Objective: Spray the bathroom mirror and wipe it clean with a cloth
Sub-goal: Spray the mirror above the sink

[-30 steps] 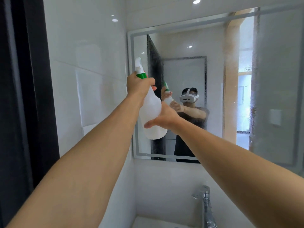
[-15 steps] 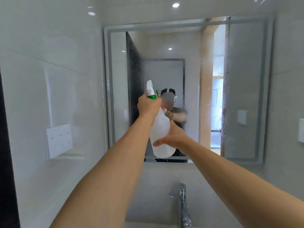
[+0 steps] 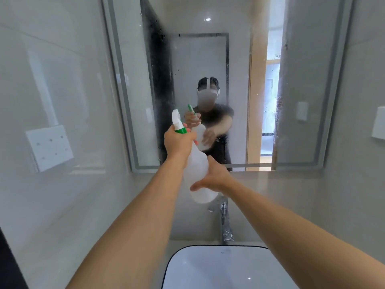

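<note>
Grey-tiled bathroom: nearest you, a white dark-rimmed basin point(image 3: 218, 268), cut off below. Your right hand point(image 3: 214, 178) cups the translucent white spray bottle point(image 3: 196, 170); your left hand point(image 3: 179, 142) wraps its green-collared neck, trigger finger hidden. Beyond, the misted rectangular wall mirror point(image 3: 208, 59).

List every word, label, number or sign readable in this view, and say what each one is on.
No text can be read.
Spray bottle: no label shows on its white body.
Mirror: two small round symbols low on the glass, too small to read.
Reflected doorway: a small plate high on the wall, too blurred to read.
Wall outlet: only holes, no lettering.
</note>
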Tool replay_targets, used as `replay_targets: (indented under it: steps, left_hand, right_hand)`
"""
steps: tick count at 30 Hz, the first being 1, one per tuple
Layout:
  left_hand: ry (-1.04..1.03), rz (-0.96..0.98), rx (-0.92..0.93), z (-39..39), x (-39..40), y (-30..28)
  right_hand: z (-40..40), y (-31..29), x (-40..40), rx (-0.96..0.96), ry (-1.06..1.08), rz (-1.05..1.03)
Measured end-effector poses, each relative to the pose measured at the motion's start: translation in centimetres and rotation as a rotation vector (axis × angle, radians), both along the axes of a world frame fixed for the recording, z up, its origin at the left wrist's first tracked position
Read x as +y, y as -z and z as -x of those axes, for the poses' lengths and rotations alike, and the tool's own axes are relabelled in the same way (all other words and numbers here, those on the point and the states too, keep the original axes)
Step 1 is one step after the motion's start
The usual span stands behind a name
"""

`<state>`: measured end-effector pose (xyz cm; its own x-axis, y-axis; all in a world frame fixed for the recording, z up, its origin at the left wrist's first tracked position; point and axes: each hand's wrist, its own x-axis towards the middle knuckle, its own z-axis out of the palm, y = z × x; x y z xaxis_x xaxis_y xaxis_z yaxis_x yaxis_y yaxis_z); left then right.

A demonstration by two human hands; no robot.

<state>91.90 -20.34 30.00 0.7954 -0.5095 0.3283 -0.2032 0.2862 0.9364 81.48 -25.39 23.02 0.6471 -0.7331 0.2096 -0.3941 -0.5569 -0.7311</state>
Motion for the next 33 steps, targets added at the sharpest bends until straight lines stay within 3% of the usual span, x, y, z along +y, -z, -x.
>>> replay_targets:
  steps: [18, 26, 33]
  left_hand:
    - [-0.121, 0.004, 0.214, -4.0, 4.0, 7.7]
    - [-0.184, -0.025, 0.247, -4.8, 4.9, 8.5]
    - [0.035, -0.059, 0.085, -2.7, 3.2, 6.0]
  right_hand:
    - [-4.0, 5.8, 3.0, 0.205, -0.134, -0.015]
    - [-4.8, 6.7, 3.8, 0.202, -0.143, -0.017]
    - [-3.4, 6.6, 2.8, 0.049, -0.035, -0.061]
